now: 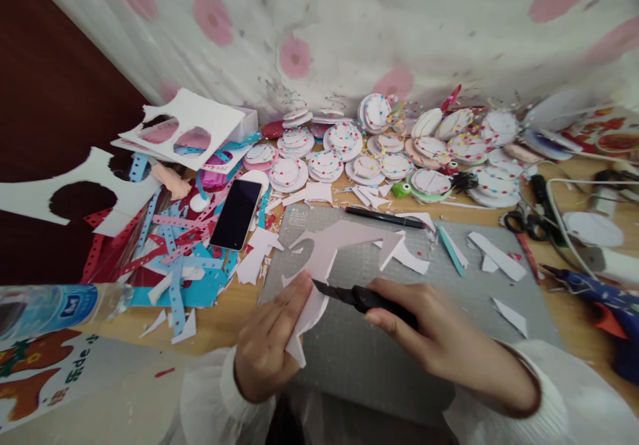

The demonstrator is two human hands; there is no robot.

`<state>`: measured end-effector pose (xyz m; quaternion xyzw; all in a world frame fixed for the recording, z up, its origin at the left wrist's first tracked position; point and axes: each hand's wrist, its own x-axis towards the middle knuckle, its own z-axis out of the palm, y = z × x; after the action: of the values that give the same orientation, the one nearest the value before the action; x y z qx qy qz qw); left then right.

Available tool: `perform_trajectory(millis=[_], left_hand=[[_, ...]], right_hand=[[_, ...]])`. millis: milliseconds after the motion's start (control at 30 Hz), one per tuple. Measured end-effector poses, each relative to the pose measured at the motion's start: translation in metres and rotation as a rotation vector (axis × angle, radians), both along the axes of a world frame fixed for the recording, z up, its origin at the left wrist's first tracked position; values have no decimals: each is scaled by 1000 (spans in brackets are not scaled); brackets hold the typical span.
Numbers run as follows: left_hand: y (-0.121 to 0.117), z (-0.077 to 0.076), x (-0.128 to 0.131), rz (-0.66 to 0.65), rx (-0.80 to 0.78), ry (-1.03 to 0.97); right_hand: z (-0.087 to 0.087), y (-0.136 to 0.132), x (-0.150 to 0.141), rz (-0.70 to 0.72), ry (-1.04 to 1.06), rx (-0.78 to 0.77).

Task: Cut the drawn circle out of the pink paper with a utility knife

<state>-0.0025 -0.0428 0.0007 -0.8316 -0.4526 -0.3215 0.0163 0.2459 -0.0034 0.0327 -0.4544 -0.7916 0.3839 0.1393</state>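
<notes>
My left hand [272, 332] grips a curved, cut-out piece of white foam board [344, 237], its fingers pressed together on top near the cut edge. In my right hand [429, 325] is a black utility knife [384, 304]. The blade is out and points left, its tip at the board's edge beside my left fingertips. Under both lies a grey cutting mat [369, 358]. A black pen [384, 217] and a teal strip-like tool [450, 251] rest on the mat among white scraps [496, 255].
Stacked white discs with coloured dots [344, 140] line the back by a curtain [319, 26]. Leftward are a phone [236, 214], ribbon scraps [174, 259], boards with round holes [190, 126] and a water bottle [64, 308]. Scissors [526, 224] and cables [559, 222] lie at right.
</notes>
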Motion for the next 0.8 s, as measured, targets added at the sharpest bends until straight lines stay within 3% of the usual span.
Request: perform_trajectory(millis=[367, 467, 567, 700, 800], left_hand=[[0, 1, 3, -18, -46, 3], [0, 11, 4, 63, -70, -75], [1, 23, 4, 246, -132, -314], [8, 36, 6, 593, -518, -865], [19, 37, 7, 624, -859, -1139]], right_hand=[[-15, 6, -7, -75, 118, 32], [-9, 4, -3, -121, 211, -26], [-1, -1, 2, -206, 278, -70], [3, -8, 6, -311, 414, -204], [3, -11, 6, -336, 472, -356]])
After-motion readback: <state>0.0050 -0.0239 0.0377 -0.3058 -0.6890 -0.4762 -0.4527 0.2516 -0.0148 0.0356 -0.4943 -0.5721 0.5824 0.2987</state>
